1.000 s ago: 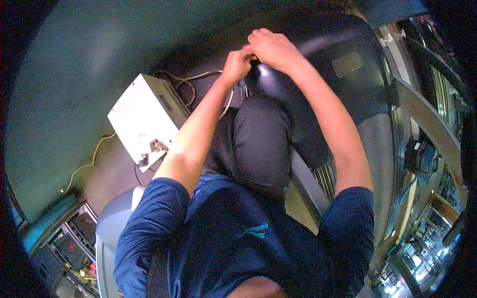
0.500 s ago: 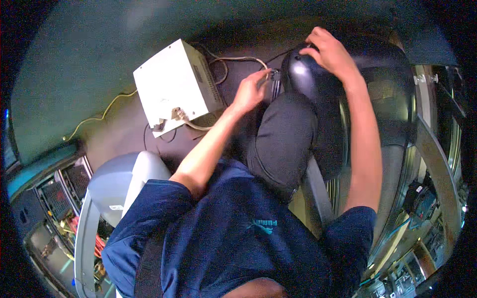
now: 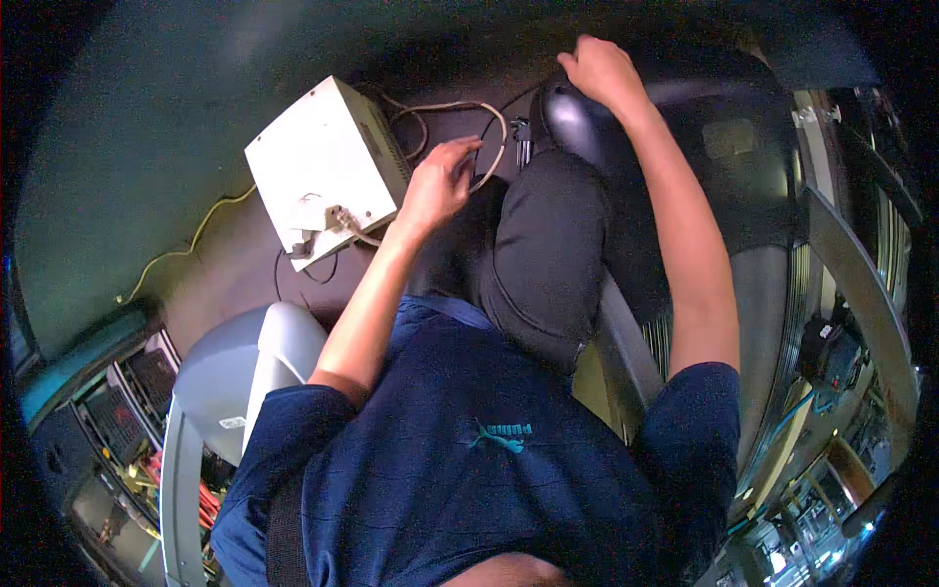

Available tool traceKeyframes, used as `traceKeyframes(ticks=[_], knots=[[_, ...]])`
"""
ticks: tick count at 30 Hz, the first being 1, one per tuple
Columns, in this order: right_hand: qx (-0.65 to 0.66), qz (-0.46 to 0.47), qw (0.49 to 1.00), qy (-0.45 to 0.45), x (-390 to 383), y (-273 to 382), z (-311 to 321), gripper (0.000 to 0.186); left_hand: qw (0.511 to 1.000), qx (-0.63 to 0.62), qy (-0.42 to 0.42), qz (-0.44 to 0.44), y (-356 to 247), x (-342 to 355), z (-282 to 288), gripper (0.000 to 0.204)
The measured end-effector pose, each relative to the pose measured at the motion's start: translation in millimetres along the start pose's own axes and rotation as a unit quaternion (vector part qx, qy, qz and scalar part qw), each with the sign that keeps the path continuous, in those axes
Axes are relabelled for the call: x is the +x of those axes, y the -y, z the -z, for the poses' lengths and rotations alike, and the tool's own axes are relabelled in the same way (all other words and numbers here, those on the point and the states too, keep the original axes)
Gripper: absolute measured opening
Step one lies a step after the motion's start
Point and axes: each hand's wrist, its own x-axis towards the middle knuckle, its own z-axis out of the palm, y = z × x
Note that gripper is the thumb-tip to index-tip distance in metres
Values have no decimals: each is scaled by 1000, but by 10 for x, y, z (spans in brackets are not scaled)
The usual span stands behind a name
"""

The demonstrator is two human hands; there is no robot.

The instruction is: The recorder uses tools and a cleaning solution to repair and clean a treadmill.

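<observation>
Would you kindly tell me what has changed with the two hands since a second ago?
The hands, together on the top of the dark rounded part a second ago, have separated. The left hand has let go and drawn back, fingers spread, near the looped beige cable beside the white box. The right hand stays on the dark rounded part. Box and cables lie as before.

- The scene is sitting in dim light, with the floor toward ten o'clock sinking into murky green-black.
- A soft glare is showing on the glossy dark rounded housing (image 3: pixel 577 117) at one o'clock.
- The pale box (image 3: pixel 328 171) at eleven o'clock is catching the most light.
- Fisheye bending is curving straight edges toward the rim, and black vignetting is closing in at every corner.
- Clutter at four and eight o'clock is smearing out of focus.
</observation>
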Motion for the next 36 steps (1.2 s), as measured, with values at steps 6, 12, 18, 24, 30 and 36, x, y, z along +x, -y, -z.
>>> traceKeyframes(ticks=[6, 12, 18, 24, 30, 36], knots=[[82, 189, 958, 200, 82, -136, 342, 31, 1000, -15, -20, -12, -131, 189, -72, 32], [-37, 361, 931, 46, 110, -382, 207, 24, 999, -5, -7, -37, -226, 612, -158, 33], [-89, 39, 995, -19, -27, 13, -101, 36, 999, -24, 17, -17, -153, 625, -302, 32], [111, -130, 985, 41, 73, -112, 26, 34, 998, -47, 42, 19, -41, 240, -292, 32], [43, 264, 963, -17, -40, -321, 232, 32, 990, -83, 71, 93, 106, -51, -249, 31], [61, 74, 995, -13, -155, -74, 60, 18, 991, -62, 78, 89, 71, 58, -284, 32]])
